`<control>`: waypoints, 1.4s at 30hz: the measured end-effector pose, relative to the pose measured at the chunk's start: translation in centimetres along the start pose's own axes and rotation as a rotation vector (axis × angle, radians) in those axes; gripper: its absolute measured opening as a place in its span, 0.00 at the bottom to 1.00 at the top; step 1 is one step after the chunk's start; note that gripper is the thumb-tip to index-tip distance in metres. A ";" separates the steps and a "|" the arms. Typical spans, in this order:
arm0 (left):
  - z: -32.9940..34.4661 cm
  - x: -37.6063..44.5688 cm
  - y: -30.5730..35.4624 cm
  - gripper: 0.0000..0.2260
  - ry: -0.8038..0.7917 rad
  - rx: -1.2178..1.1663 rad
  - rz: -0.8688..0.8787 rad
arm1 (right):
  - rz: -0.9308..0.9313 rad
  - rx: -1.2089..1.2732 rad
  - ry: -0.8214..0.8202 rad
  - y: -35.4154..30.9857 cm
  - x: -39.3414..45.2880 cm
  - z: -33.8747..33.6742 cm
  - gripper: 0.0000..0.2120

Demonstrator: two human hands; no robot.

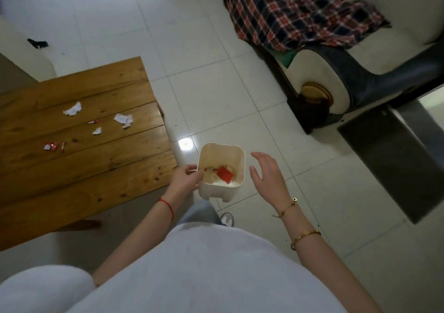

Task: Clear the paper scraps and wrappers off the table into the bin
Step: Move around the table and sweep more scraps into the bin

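Observation:
A small cream bin point(236, 155) is held just off the wooden table's point(96, 168) right corner, with red and white scraps inside. My left hand point(186, 177) grips the bin's left rim. To the right of the bin hovers my right hand point(268, 173), fingers spread and holding nothing. On the table lie white paper scraps point(72, 109) point(123, 119) point(97, 131), a red-and-white wrapper point(51, 146) and two small wrapper bits point(94, 122) point(63, 146).
White tiled floor surrounds the table. A cream-and-black sofa point(360, 56) with a plaid cloth point(295, 17) stands at the upper right. A dark glass-topped stand point(396, 159) is at the right. My foot point(227, 219) shows below the bin.

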State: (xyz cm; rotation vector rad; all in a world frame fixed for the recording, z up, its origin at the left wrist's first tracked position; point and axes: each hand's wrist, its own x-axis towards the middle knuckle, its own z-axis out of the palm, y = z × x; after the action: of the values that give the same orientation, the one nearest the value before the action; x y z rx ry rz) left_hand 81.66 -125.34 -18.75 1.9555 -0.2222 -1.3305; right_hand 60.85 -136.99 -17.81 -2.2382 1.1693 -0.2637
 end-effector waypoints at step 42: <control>-1.6 28.4 25.9 0.21 0.863 -0.801 -0.402 | -1.040 -0.265 -0.863 -14.5 63.2 5.8 0.20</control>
State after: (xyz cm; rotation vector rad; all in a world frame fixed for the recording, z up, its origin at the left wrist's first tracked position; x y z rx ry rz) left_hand 102.29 -157.58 -22.02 1.6889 1.0020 -0.5173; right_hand 110.75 -178.83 -19.87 -2.5462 -0.4629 0.4617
